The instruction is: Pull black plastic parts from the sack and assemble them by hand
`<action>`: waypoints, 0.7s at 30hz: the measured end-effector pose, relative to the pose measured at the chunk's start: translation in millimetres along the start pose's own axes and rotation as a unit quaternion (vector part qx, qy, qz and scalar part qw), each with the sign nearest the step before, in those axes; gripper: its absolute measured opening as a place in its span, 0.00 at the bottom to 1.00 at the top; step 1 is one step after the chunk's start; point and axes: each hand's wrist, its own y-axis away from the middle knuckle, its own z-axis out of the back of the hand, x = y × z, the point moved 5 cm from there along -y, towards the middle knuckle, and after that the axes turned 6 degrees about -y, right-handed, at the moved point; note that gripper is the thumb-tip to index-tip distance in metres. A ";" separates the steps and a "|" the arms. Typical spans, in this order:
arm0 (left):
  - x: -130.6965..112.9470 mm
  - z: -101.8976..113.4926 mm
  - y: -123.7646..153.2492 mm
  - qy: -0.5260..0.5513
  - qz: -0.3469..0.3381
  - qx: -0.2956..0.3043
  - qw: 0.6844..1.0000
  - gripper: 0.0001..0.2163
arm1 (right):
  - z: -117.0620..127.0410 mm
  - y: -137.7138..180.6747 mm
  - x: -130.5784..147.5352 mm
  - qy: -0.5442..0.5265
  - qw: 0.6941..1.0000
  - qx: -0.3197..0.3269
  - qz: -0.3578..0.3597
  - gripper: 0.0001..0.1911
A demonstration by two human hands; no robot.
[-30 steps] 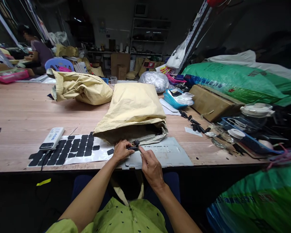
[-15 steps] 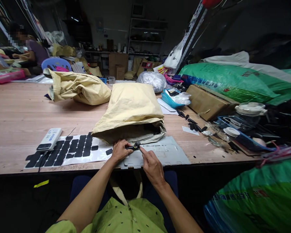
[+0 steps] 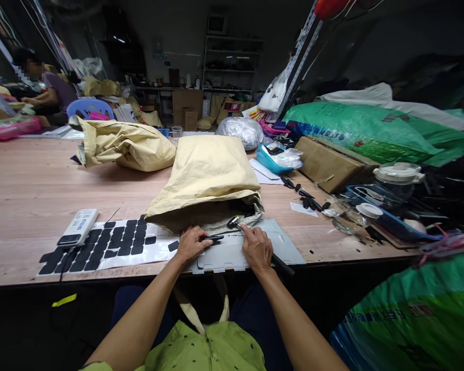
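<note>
My left hand (image 3: pixel 190 243) pinches a small black part (image 3: pixel 212 238) flat against a grey metal plate (image 3: pixel 284 246) at the table's near edge. My right hand (image 3: pixel 257 247) is closed around a small hammer (image 3: pixel 234 222); its metal head points at the open mouth of a yellow paper sack (image 3: pixel 209 172), and its black handle sticks out behind my wrist. Left of my hands lies a white sheet with several black stickers (image 3: pixel 112 243).
A white remote (image 3: pixel 78 226) rests on the sticker sheet. A second yellow sack (image 3: pixel 123 145) lies at back left. Cardboard box (image 3: pixel 328 162), blue trays, glass jar (image 3: pixel 398 178) and loose black parts (image 3: pixel 307 198) crowd the right. Green sacks (image 3: pixel 355 129) behind. A person sits far left (image 3: pixel 48 90).
My right hand left the black part and now grips a hammer, moved right towards the sack mouth. My left hand still presses the part on the plate.
</note>
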 end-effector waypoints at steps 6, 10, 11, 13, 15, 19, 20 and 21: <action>-1.4 2.0 -3.1 -0.020 -0.016 0.004 1.000 0.09 | 0.4 2.1 1.6 -0.008 1.000 0.006 -0.015 0.17; -4.7 4.6 10.4 -0.019 -0.051 0.013 0.998 0.08 | 1.8 1.1 2.0 -0.010 1.000 0.007 -0.016 0.17; -6.1 4.3 18.8 -0.015 -0.069 0.015 0.997 0.08 | 1.7 1.1 2.2 -0.009 1.000 0.007 -0.015 0.17; -9.4 1.1 41.0 -0.010 -0.120 0.021 0.993 0.07 | 1.4 1.2 2.7 -0.007 1.000 0.007 -0.013 0.17; -12.4 -5.4 66.7 -0.022 -0.172 0.037 0.984 0.07 | 1.3 1.4 3.2 -0.005 1.000 0.006 -0.014 0.18; -13.2 -22.5 106.5 -0.098 -0.216 0.072 0.969 0.08 | 2.1 1.8 3.7 -0.008 1.000 0.004 -0.021 0.18; -13.2 -26.0 112.2 -0.113 -0.218 0.075 0.967 0.08 | 2.4 1.9 3.7 -0.010 1.000 0.004 -0.022 0.17; -13.6 -28.7 116.0 -0.122 -0.218 0.075 0.965 0.09 | 2.7 2.0 3.8 -0.011 1.000 0.003 -0.022 0.17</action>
